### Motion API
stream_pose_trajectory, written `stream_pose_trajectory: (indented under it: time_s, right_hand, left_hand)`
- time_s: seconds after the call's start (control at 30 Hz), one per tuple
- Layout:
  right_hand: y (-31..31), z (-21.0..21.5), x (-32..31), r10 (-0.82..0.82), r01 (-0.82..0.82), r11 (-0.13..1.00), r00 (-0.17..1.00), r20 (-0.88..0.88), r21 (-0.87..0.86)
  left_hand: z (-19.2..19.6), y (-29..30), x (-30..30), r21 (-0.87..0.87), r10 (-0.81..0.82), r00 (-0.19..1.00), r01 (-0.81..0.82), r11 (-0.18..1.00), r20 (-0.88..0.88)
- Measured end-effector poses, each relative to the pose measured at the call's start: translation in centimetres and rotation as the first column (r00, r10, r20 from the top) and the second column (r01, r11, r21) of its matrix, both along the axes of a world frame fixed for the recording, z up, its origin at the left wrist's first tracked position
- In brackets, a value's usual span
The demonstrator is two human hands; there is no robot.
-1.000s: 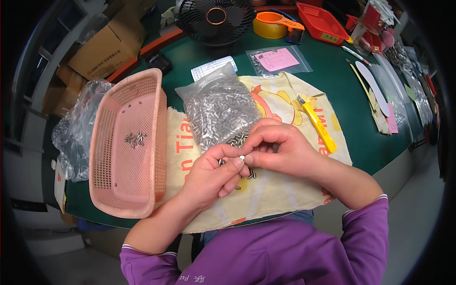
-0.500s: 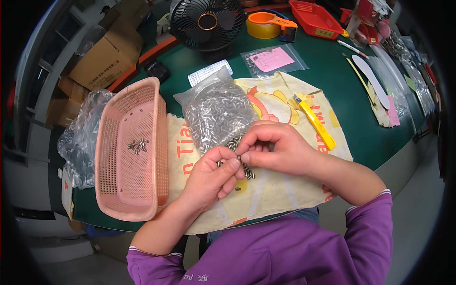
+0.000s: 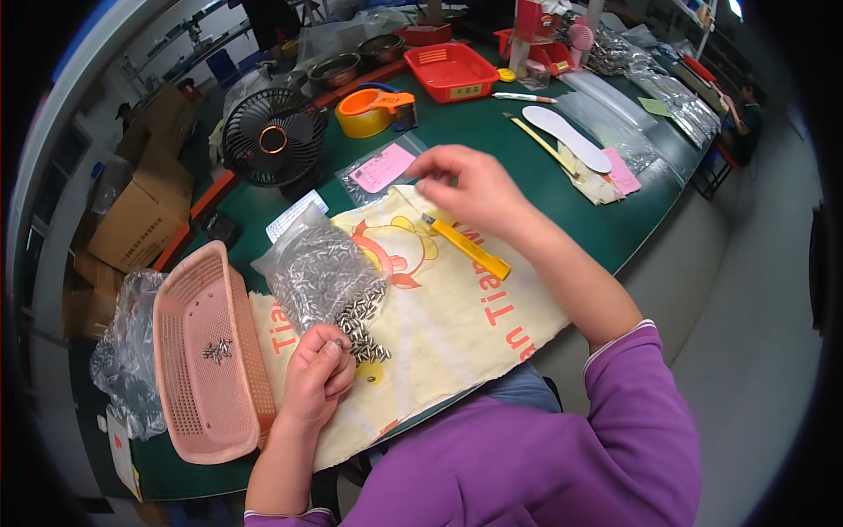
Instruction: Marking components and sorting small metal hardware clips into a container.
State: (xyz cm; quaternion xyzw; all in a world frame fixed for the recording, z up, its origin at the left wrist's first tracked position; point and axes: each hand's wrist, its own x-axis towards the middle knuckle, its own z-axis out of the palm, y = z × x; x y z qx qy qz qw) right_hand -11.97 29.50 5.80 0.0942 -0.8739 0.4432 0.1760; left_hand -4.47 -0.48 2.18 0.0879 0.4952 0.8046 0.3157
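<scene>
My left hand (image 3: pixel 318 373) is closed in a pinch on a small metal piece (image 3: pixel 340 342), whose tip shows between thumb and forefinger. Just beside it, a heap of small shiny metal pins (image 3: pixel 362 329) lies on a cream printed cloth (image 3: pixel 430 351). A clear plastic bag (image 3: pixel 320 263) packed with the same pins rests behind that hand. Raised over the far edge of the cloth, my right hand (image 3: pixel 470 189) has loosely curled fingers, thumb and forefinger apart, with nothing visible between them. Nearest to it are a flat zip bag with a pink label (image 3: pixel 383 169) and a yellow utility knife (image 3: pixel 470 248).
A pink perforated basket (image 3: pixel 255 386) with a few pins inside stands at left. Farther back are a black fan (image 3: pixel 274 136), an orange-and-yellow tape roll (image 3: pixel 364 114) and a red tray (image 3: pixel 452 72). A white insole (image 3: pixel 566 138) and pencil (image 3: pixel 540 143) lie toward the right.
My hands have parted: the right has moved up and away toward the pink-labelled bag, while the left keeps its pinch near the heap. The view has swung to the right.
</scene>
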Motion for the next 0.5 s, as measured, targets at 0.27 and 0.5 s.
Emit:
stream_pose_trajectory:
  time_s: [0.27, 0.5]
  right_hand:
    - [18.8, -1.6, -0.7, -0.643, 0.608, 0.710, 0.765, -0.024, 0.356]
    - [16.8, -1.3, -2.3, -0.466, 0.419, 0.799, 0.885, 0.004, 0.431]
  left_hand:
    - [0.0, 0.7, 0.8, -0.145, 0.045, 0.990, -0.065, 0.987, -0.133]
    - [0.2, 2.6, 5.7, -0.579, 0.022, 0.878, -0.335, 0.743, -0.479]
